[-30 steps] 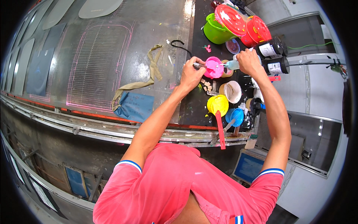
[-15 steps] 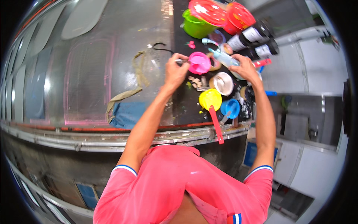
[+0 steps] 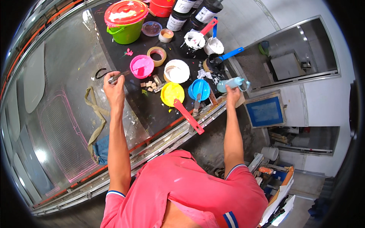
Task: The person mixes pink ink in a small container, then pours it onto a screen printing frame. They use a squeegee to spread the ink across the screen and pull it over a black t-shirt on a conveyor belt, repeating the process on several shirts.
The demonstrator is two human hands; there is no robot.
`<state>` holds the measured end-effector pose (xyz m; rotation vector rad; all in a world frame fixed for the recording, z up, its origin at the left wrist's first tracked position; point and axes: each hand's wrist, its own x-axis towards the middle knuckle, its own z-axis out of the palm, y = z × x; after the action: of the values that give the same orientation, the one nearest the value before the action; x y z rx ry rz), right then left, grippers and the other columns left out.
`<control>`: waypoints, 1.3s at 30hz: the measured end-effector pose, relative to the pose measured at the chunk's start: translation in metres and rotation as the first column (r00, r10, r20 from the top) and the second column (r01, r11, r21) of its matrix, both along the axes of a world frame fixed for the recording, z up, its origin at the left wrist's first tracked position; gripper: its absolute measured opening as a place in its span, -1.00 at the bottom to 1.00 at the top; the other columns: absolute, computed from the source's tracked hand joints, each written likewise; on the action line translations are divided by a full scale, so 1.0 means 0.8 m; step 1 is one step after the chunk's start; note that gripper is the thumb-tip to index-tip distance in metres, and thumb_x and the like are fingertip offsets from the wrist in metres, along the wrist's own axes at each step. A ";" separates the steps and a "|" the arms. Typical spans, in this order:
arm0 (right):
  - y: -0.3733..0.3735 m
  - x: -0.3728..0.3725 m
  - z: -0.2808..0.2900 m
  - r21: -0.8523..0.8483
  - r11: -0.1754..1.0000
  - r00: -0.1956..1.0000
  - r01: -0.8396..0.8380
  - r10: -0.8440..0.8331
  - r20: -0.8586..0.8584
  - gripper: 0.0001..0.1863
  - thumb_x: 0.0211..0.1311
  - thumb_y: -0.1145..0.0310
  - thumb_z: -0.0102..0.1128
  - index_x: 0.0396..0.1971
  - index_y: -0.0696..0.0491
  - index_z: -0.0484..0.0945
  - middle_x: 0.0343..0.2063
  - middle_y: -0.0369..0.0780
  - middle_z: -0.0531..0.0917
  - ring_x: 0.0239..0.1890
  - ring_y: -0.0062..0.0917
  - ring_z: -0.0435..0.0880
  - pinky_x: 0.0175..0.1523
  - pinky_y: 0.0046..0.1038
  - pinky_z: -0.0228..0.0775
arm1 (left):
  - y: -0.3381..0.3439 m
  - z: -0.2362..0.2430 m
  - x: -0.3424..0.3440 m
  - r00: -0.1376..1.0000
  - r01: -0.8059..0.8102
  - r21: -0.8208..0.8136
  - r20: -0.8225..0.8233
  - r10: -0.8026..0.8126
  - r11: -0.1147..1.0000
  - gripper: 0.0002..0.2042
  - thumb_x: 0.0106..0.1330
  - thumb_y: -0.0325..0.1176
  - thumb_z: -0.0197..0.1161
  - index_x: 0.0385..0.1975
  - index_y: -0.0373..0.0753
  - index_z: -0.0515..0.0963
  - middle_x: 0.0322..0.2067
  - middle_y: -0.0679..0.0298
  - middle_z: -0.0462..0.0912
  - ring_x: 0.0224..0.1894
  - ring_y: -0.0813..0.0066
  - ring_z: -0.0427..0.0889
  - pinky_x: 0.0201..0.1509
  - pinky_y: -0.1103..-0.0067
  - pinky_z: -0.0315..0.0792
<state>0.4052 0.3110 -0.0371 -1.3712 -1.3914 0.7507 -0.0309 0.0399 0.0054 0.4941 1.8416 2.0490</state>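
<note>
My left hand (image 3: 115, 91) is closed round the handle of a metal spatula (image 3: 122, 75), whose blade end reaches into a cup of pink paint (image 3: 146, 62). A pale blue squeeze bottle (image 3: 229, 83) lies nearly level in my closed right hand (image 3: 233, 95), past the table's right edge, with its nozzle away to the right. Near the pink cup stand a white-filled tub (image 3: 177, 71), a cup of yellow paint (image 3: 172, 94) with a red scraper (image 3: 189, 116) in it, and a blue paint cup (image 3: 199, 89) with a spatula.
A green bucket with a red lid (image 3: 126, 22), black jars (image 3: 205, 13) and a tape roll (image 3: 156, 56) stand farther back. Small wooden blocks (image 3: 148, 85) lie near the pink cup. A blue framed screen (image 3: 265, 111) is off to the right. A cloth strap (image 3: 95, 125) lies left.
The view has turned and shifted. My right hand has carried the squeeze bottle from beside the pink cup out to the right. My left hand still grips the spatula at the pink cup.
</note>
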 end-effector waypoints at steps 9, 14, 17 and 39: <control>0.015 -0.014 -0.065 -0.174 0.979 0.994 -0.102 0.097 -0.040 -0.46 0.04 0.55 0.35 0.04 0.29 0.36 -0.04 -0.05 0.59 0.01 -0.39 0.59 0.11 -0.43 0.40 | 0.001 0.004 0.001 0.992 0.044 -0.072 -0.113 -0.052 0.996 -0.81 0.20 -0.44 0.27 -0.23 -0.34 0.53 -0.34 0.28 0.55 -0.29 0.55 0.55 -0.18 0.61 0.45; -0.035 0.007 -0.025 -0.225 0.968 0.993 0.115 -0.111 0.029 -0.50 0.06 0.54 0.26 0.05 0.30 0.41 -0.06 0.00 0.60 -0.09 -0.28 0.64 -0.01 -0.39 0.51 | -0.008 -0.001 0.017 0.951 -0.031 -0.125 -0.308 -0.010 0.992 -0.82 0.11 -0.47 0.32 -0.29 -0.33 0.56 -0.34 0.16 0.57 -0.28 0.34 0.57 -0.15 0.49 0.43; -0.109 -0.040 0.044 0.153 0.961 0.971 0.229 -0.238 0.041 -0.84 0.27 0.44 0.14 -0.25 0.23 0.54 -0.45 -0.19 0.65 -0.43 -0.57 0.59 -0.33 -0.57 0.43 | -0.018 0.009 0.039 0.899 -0.090 -0.163 -0.438 0.010 0.982 -0.82 0.10 -0.47 0.34 -0.29 -0.30 0.56 -0.35 0.12 0.54 -0.26 0.18 0.54 -0.13 0.41 0.40; -0.260 -0.318 0.004 -0.745 0.074 0.748 -0.663 0.038 -0.663 -0.71 0.40 0.26 0.01 -0.01 0.08 0.43 -0.40 -0.19 0.62 -0.44 -0.50 0.61 -0.34 -0.45 0.51 | 0.083 -0.141 -0.081 0.676 0.339 0.040 0.685 -0.272 0.940 -0.57 0.47 -0.10 -0.10 0.00 -0.37 0.49 -0.14 0.13 0.63 -0.07 0.36 0.59 0.05 0.40 0.43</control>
<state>0.1510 0.1032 -0.0335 -1.4728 -0.6727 2.5722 -0.0954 0.1064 -0.1072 -0.0113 1.2790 1.5940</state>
